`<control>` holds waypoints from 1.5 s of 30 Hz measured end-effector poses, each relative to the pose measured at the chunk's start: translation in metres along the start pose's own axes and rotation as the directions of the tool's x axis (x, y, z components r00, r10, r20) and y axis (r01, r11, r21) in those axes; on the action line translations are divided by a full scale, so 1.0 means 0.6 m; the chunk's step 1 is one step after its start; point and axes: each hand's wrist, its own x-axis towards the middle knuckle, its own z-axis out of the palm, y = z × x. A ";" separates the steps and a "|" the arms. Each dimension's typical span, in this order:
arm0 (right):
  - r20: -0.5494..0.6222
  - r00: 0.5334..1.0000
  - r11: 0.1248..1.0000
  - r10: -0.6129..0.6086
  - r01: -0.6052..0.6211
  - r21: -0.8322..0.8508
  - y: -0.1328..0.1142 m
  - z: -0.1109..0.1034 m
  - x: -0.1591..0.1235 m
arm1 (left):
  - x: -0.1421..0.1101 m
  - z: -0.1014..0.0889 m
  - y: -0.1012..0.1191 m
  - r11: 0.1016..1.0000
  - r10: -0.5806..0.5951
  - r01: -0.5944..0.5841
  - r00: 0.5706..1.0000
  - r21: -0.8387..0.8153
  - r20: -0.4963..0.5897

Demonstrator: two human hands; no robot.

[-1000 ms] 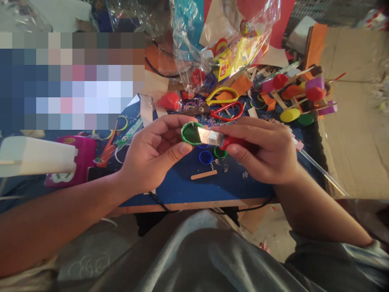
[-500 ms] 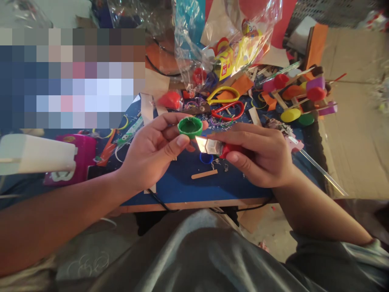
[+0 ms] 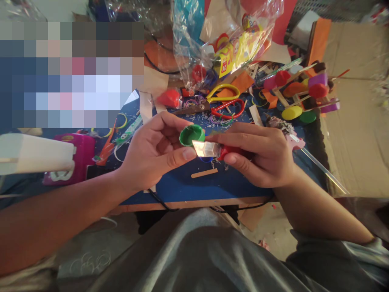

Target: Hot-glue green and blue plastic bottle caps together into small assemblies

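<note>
Between the fingers and thumb of my left hand (image 3: 152,152) is a small green plastic cap (image 3: 192,135), its hollow side turned up toward me and its rim uneven. My right hand (image 3: 261,154) is closed round the red handle of a utility knife (image 3: 208,149). The knife's short shiny blade points left and lies at the near edge of the cap; whether it cuts into the rim I cannot tell. Below the blade, a blue ring-shaped piece (image 3: 206,159) is partly hidden on the blue tabletop (image 3: 182,184). A flat wooden stick (image 3: 204,173) lies nearer to me.
Scissors (image 3: 225,101) with yellow and red handles lie beyond my hands among paper shreds. At right are coloured caps joined with sticks (image 3: 306,93). A glue gun (image 3: 293,142) sits by my right hand, a white charger (image 3: 36,153) at left. Clear plastic bags (image 3: 188,44) stand behind.
My left hand has tilted the green cap and brought it slightly right and down, closer against the knife blade. The right hand has barely shifted.
</note>
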 end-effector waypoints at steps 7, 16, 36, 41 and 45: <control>0.011 1.000 1.000 0.000 0.000 0.003 0.000 -0.002 -0.001 | 0.008 0.012 0.004 0.995 0.064 -0.068 0.997 -0.078 -0.042; 0.008 1.000 1.000 -0.003 0.003 -0.021 0.000 0.001 -0.001 | 0.009 0.011 0.022 0.985 0.090 -0.077 0.993 0.158 -0.082; -0.001 1.000 1.000 0.016 -0.016 -0.025 0.000 0.001 0.000 | -0.009 0.019 0.025 0.973 0.072 -0.034 0.985 0.229 -0.160; -0.002 1.000 0.999 0.011 -0.011 -0.032 0.000 0.001 0.000 | -0.009 0.026 0.023 0.968 0.113 -0.069 0.978 0.241 -0.173; 0.001 1.000 0.998 0.020 -0.020 -0.052 0.000 0.000 0.001 | -0.007 0.026 0.027 0.975 0.081 -0.038 0.978 0.217 -0.191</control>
